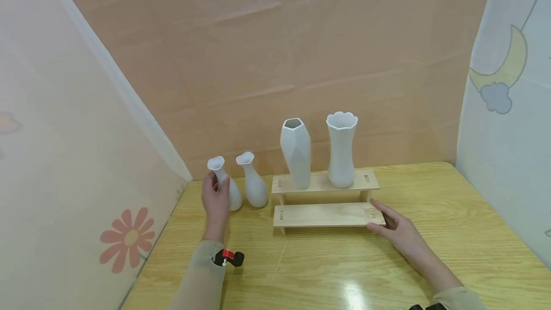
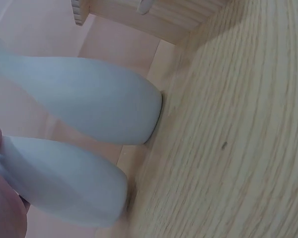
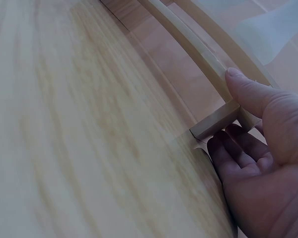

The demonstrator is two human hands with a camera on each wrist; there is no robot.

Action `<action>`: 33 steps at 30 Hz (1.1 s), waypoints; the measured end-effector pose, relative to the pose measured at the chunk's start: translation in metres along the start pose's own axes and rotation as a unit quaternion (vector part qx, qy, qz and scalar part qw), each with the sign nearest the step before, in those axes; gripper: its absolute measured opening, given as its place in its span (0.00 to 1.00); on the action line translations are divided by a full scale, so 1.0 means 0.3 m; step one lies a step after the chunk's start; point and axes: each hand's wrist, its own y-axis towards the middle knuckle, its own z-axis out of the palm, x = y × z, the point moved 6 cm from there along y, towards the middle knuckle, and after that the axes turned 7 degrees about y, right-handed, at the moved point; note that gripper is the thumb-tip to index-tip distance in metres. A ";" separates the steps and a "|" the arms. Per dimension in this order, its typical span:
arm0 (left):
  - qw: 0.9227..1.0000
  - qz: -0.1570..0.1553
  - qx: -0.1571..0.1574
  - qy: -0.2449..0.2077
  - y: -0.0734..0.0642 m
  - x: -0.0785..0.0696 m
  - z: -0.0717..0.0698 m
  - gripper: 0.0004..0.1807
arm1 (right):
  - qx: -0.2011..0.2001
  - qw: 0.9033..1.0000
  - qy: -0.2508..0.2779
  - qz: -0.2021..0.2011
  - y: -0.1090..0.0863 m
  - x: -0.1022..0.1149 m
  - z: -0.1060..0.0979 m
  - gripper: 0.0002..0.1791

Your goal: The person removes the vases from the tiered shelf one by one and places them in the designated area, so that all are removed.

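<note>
At the left of the table, my left hand [image 1: 216, 204] pinches the neck of a small white vase [image 1: 234, 198] with a wavy rim. The vase leans slightly left in the head view; the left wrist view shows its rounded body [image 2: 69, 183] at the tabletop, though contact there is hard to tell. Just right of it stands a matching white vase [image 1: 256, 191], untouched. My right hand [image 1: 404, 238] grips the right end of a two-tier wooden stand [image 1: 318, 215]. In the right wrist view, the thumb lies on the lower board and the curled fingers [image 3: 226, 153] are beside its leg [image 3: 216, 121].
On the stand's upper board are a tall faceted white vase [image 1: 297, 154] and a white vase with a scalloped rim [image 1: 342, 152]. Behind the wooden table [image 1: 327, 262] hangs a peach cloth [image 1: 275, 61]. Printed curtains [image 1: 508, 133] flank both sides.
</note>
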 end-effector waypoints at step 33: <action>0.999 -0.015 0.045 0.016 0.030 0.022 0.063 0.27 | -0.006 1.000 -0.010 0.002 -0.005 0.008 0.004 0.48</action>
